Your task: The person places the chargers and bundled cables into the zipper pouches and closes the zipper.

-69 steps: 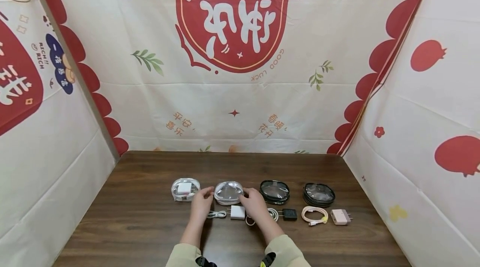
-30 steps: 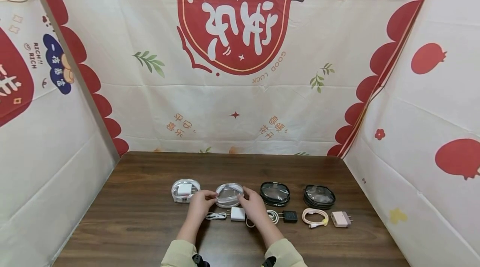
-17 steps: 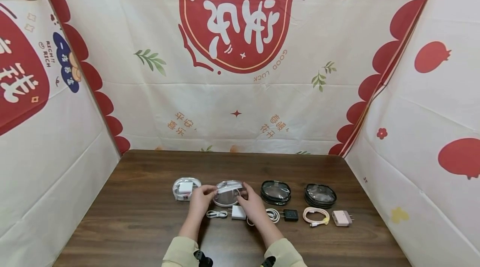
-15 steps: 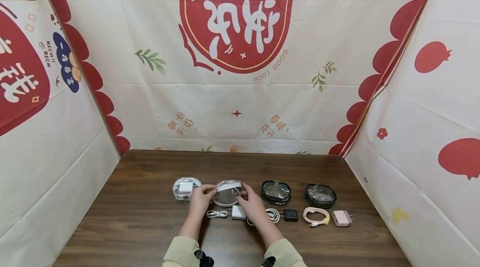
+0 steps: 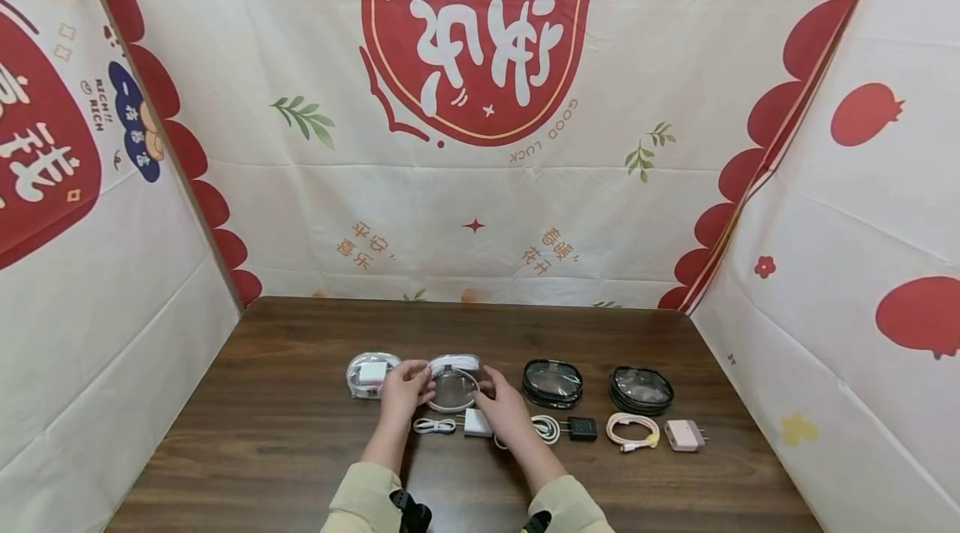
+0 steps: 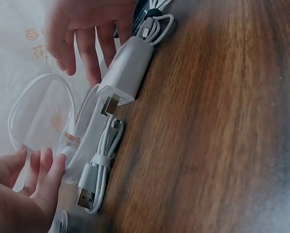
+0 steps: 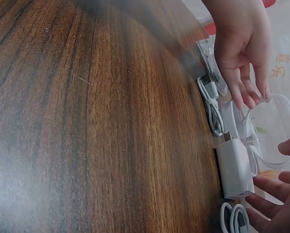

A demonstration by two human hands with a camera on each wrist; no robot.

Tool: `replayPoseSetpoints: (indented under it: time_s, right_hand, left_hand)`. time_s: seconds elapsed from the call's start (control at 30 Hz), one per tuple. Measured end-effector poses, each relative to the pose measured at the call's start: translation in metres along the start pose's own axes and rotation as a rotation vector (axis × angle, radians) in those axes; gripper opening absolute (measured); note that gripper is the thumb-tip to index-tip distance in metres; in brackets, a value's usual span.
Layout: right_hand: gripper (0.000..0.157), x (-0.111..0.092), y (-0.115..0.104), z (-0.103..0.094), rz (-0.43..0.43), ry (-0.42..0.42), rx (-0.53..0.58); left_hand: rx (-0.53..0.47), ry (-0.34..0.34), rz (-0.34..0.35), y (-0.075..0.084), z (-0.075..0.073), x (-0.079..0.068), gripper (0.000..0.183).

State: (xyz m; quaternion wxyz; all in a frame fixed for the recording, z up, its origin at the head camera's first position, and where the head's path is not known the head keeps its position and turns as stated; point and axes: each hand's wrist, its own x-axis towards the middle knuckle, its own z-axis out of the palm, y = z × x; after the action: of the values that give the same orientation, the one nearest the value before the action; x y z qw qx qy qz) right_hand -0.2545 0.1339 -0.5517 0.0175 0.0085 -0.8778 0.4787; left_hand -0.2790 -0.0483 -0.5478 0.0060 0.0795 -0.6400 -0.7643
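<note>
The left hand [image 5: 405, 387] holds the near-side rim of a clear pouch [image 6: 42, 114] at its left end, thumb and fingertips bent lightly about the white edging. The right hand [image 5: 504, 404] is looser: its fingers are spread and mostly straight beside the other end of the pouch, with the thumb close to the raised edge. Whether those fingertips press on it, I cannot tell.

The pouch sits on the wooden table [image 5: 300, 466], second from the left in a row of four. It is unzipped, its see-through oval panel standing away from the body and edged in white piping. A pale zipper runs along the rim of the body, and the plastic is clear enough to show the curtain behind.

Just in front of the pouch lie a white cable [image 6: 98, 167], looped and tied, and a white charger [image 7: 234, 167]. To the left is another clear case [image 5: 372, 376] with a white plug inside; to the right, apart, is a black-edged case [image 5: 552, 384].
</note>
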Motion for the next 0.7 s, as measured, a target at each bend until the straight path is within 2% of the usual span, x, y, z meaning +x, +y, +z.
replayPoseSetpoints:
  time_s: [0.17, 0.3, 0.47, 0.57, 0.7]
  right_hand:
    - [0.05, 0.0, 0.0006, -0.001, -0.016, -0.003, 0.006]
    - [0.044, -0.001, -0.0005, -0.0038, -0.03, 0.003, 0.004]
    - [0.035, -0.0036, -0.0037, -0.0056, -0.091, -0.02, -0.004]
    - [0.03, -0.0061, -0.0059, -0.004, -0.169, -0.057, -0.068]
    - [0.025, -0.0081, -0.0062, 0.002, -0.342, -0.09, -0.29]
  left_hand:
    - [0.012, -0.037, -0.025, 0.0005, -0.0033, 0.0018, 0.019]
    - [0.051, -0.063, -0.012, 0.0019, -0.0055, 0.0034, 0.018]
    - [0.086, -0.081, 0.008, 0.0036, -0.0081, 0.0052, 0.02]
    - [0.094, -0.083, 0.013, 0.0043, -0.0092, 0.0064, 0.021]
    - [0.104, -0.076, 0.012, 0.0047, -0.0101, 0.0083, 0.02]
